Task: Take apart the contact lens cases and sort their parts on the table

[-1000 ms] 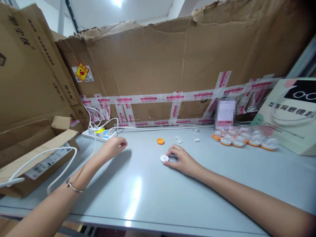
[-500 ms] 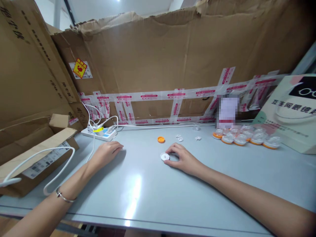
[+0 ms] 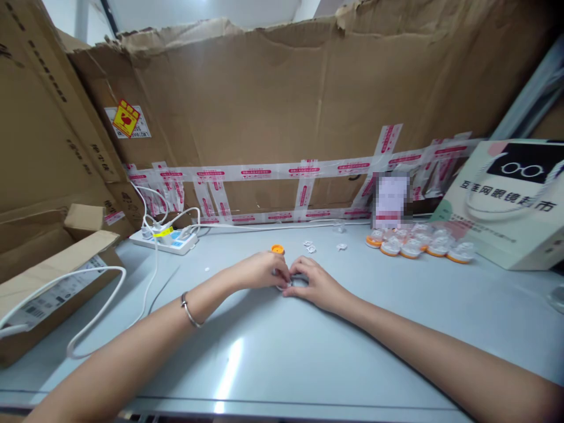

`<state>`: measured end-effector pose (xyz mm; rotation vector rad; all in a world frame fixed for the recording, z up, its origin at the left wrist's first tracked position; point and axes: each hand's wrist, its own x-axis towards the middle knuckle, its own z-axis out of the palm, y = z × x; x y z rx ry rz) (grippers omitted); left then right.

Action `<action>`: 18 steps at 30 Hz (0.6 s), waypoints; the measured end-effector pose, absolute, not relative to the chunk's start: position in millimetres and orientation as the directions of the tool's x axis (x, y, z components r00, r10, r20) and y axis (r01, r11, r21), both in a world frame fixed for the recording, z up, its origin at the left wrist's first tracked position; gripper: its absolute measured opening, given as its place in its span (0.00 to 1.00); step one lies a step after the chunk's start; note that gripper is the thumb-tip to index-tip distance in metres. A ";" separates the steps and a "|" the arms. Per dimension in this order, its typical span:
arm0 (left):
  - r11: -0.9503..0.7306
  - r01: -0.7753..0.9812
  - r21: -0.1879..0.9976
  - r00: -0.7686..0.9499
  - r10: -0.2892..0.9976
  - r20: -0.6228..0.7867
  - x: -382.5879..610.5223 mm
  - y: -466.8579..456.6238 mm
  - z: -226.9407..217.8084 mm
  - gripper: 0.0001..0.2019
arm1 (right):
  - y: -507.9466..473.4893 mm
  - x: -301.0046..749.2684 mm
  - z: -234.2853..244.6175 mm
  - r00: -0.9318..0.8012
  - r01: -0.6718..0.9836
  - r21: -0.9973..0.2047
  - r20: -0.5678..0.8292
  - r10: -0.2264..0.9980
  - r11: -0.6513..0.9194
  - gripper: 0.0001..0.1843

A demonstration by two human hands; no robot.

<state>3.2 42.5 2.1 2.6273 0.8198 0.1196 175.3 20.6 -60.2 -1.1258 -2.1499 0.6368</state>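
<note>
L hand [image 3: 259, 271] & R hand [image 3: 315, 282]: fingertips meet low on table [image 3: 264, 352], closed in over small whitish part [image 3: 282, 286]. Part mostly hidden, so can't tell if either grips it. Orange cap [image 3: 277, 249] just beyond fingertips.

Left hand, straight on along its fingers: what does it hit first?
The right hand. The left hand points rightward at its fingertips, which look touching or nearly so over a small, mostly hidden white part. Depth is unclear.
</note>
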 end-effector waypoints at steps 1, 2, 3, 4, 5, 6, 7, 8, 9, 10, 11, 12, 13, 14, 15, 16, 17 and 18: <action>-0.758 0.533 0.377 0.827 0.560 -0.043 4.7 44.0 1.0 0.03 | 21.0 175.4 -60.5 -0.442 0.548 -0.655 0.301 0.845 0.520 0.12; -0.761 0.542 0.358 0.824 0.565 -0.047 5.8 44.3 0.6 0.03 | 21.3 175.5 -60.6 -0.443 0.550 -0.654 0.300 0.845 0.520 0.12; -0.769 0.550 0.325 0.822 0.567 -0.048 6.7 43.5 1.0 0.04 | 21.4 175.6 -60.4 -0.444 0.550 -0.654 0.299 0.845 0.520 0.11; -0.787 0.548 0.283 0.828 0.559 -0.048 7.1 42.1 2.0 0.04 | 21.3 175.6 -60.2 -0.446 0.549 -0.654 0.297 0.844 0.520 0.10; -0.812 0.535 0.234 0.841 0.540 -0.047 7.2 40.3 3.2 0.05 | 21.1 175.5 -59.8 -0.447 0.547 -0.656 0.296 0.844 0.520 0.10; -0.840 0.511 0.182 0.858 0.513 -0.044 6.8 38.6 4.3 0.06 | 20.7 175.5 -59.3 -0.448 0.546 -0.656 0.297 0.843 0.521 0.09; -0.868 0.480 0.130 0.877 0.479 -0.041 6.0 37.3 5.0 0.07 | 20.3 175.4 -58.9 -0.448 0.545 -0.655 0.299 0.842 0.523 0.09; -0.891 0.447 0.082 0.894 0.446 -0.034 4.8 36.4 4.8 0.07 | 20.0 175.3 -58.5 -0.448 0.545 -0.654 0.303 0.841 0.525 0.09; -0.906 0.422 0.041 0.907 0.422 -0.022 3.5 36.2 3.5 0.08 | 19.6 175.2 -58.2 -0.447 0.545 -0.651 0.306 0.840 0.527 0.08; -0.914 0.406 0.013 0.914 0.406 -0.006 2.2 36.5 1.0 0.08 | 19.4 175.2 -58.0 -0.446 0.547 -0.649 0.308 0.840 0.529 0.08; -0.919 0.395 0.001 0.919 0.395 0.014 1.1 37.4 -2.5 0.08 | 19.3 175.2 -57.9 -0.446 0.548 -0.647 0.311 0.840 0.530 0.08; -0.923 0.386 0.008 0.922 0.386 0.042 0.3 38.7 -6.6 0.08 | 19.3 175.3 -57.9 -0.447 0.548 -0.645 0.313 0.838 0.533 0.08; -0.924 0.381 0.035 0.920 0.383 0.081 -0.1 40.2 -10.8 0.08 | 19.4 175.5 -58.0 -0.449 0.547 -0.644 0.314 0.837 0.535 0.08; -0.923 0.377 0.077 0.914 0.384 0.128 -0.2 41.9 -14.4 0.07 | 19.5 175.7 -58.2 -0.452 0.545 -0.644 0.314 0.835 0.537 0.08; -0.920 0.370 0.128 0.903 0.389 0.182 -0.5 43.6 -16.7 0.07 | 19.6 175.9 -58.2 -0.454 0.542 -0.647 0.311 0.835 0.536 0.08; -0.914 0.363 0.178 0.887 0.398 0.235 -1.3 45.2 -17.2 0.06 | 19.5 176.1 -58.2 -0.455 0.539 -0.652 0.307 0.836 0.533 0.09; -0.907 0.358 0.222 0.865 0.412 0.286 -3.1 46.7 -15.4 0.06 | 19.4 176.3 -58.0 -0.453 0.537 -0.660 0.299 0.840 0.525 0.09; -0.899 0.358 0.251 0.842 0.428 0.329 -6.7 47.9 -11.3 0.06 | 19.1 176.4 -57.6 -0.451 0.536 -0.669 0.289 0.845 0.515 0.10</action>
